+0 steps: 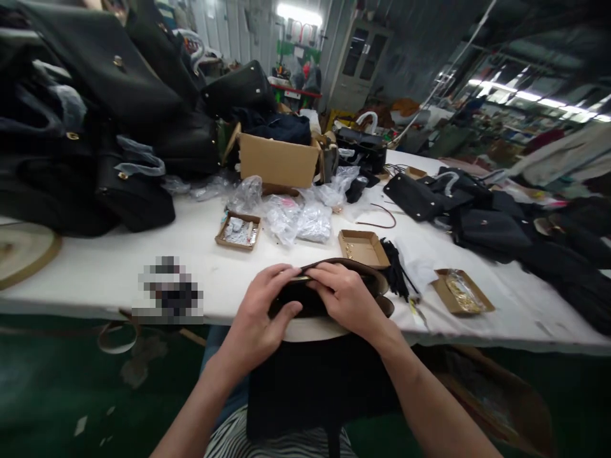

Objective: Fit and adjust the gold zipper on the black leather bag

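Observation:
A black handbag (319,381) rests on my lap against the table's front edge, its mouth spread and tilted toward me. My left hand (265,312) pinches the far rim of the opening, with the thumb inside the mouth. Close beside it, my right hand (346,296) grips the same rim with curled fingers. Between the fingertips a thin light strip shows along the edge; I cannot make out what it is. Pale beige lining or edging (312,331) curves along the near side of the mouth. The inside of the bag is dark.
On the white table (214,273) stand a box of small parts (237,230), a cardboard tray (365,248) and a box with a gold-coloured packet (463,292). Black bags (133,114) pile up at left, more bags (496,222) at right. Plastic wrapping (300,219) lies before a carton (278,160).

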A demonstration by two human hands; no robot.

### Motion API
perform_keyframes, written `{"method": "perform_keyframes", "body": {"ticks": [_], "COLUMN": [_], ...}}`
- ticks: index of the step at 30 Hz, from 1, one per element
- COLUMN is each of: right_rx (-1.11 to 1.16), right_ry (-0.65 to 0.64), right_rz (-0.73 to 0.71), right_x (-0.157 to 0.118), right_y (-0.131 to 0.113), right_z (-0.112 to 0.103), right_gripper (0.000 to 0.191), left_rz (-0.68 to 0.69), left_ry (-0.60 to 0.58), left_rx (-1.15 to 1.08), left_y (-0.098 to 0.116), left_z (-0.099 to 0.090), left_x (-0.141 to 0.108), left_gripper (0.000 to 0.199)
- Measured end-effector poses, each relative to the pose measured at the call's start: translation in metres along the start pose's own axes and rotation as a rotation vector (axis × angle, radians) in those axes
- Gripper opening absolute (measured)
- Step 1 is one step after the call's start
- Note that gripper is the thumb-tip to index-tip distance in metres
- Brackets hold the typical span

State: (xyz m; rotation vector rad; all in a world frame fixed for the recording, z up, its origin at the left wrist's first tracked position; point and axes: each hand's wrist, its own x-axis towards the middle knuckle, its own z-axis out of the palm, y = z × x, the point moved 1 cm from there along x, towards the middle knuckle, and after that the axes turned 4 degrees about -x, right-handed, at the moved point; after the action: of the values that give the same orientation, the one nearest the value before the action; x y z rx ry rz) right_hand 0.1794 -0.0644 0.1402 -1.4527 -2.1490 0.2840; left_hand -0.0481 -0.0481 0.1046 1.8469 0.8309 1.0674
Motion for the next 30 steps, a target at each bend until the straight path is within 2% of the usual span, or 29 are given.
{"method": "perform_keyframes", "body": {"ticks": [3, 6, 8, 12, 16, 19, 21, 23, 26, 30], "right_rx": [-0.019, -0.063, -0.088, -0.119, -0.152, -0.162, -0.172, -0.202, -0.208, -0.12], "right_ry": [-0.023, -0.018, 0.0, -0.017, -0.046, -0.067, -0.033, -0.032, -0.204, -0.478], "right_rz": [-0.048, -0.108, -0.139, -0.167, -0.238, -0.267, -0.278, -0.326, -0.47, -0.719], "right_x": [0.0, -0.001, -0.002, -0.007, -0.008, 0.009, 0.033, 0.065, 0.118, 0.173], "right_y": [0.001, 0.002, 0.003, 0.003, 0.004, -0.003, -0.015, -0.032, -0.058, -0.078], "right_z": [0.003, 0.005, 0.007, 0.009, -0.001, -0.023, -0.036, -0.037, -0.007, 0.072], "right_gripper": [0.027, 0.028, 0.029, 0.028, 0.023, 0.019, 0.017, 0.022, 0.033, 0.029], "left_rz": [0.037, 0.018, 0.009, -0.061, -0.105, -0.082, -0.069, -0.046, 0.005, 0.054], "left_ry": [-0.003, 0.034, 0.014, -0.063, -0.067, -0.042, -0.025, -0.014, -0.016, -0.01], "left_rx": [0.115, 0.138, 0.2, 0.376, 0.449, 0.461, 0.462, 0.46, 0.475, 0.494], "left_y": [0.008, 0.01, 0.012, 0.013, 0.013, 0.01, 0.007, 0.004, 0.003, 0.006], "left_z": [0.0, -0.002, -0.004, -0.006, -0.003, 0.0, 0.003, 0.007, 0.01, 0.012], "left_x": [0.002, 0.005, 0.006, 0.004, 0.002, -0.002, -0.005, -0.008, -0.015, -0.028], "left_gripper": [0.031, 0.039, 0.042, 0.008, 0.008, 0.01, 0.01, 0.01, 0.009, 0.008]}}
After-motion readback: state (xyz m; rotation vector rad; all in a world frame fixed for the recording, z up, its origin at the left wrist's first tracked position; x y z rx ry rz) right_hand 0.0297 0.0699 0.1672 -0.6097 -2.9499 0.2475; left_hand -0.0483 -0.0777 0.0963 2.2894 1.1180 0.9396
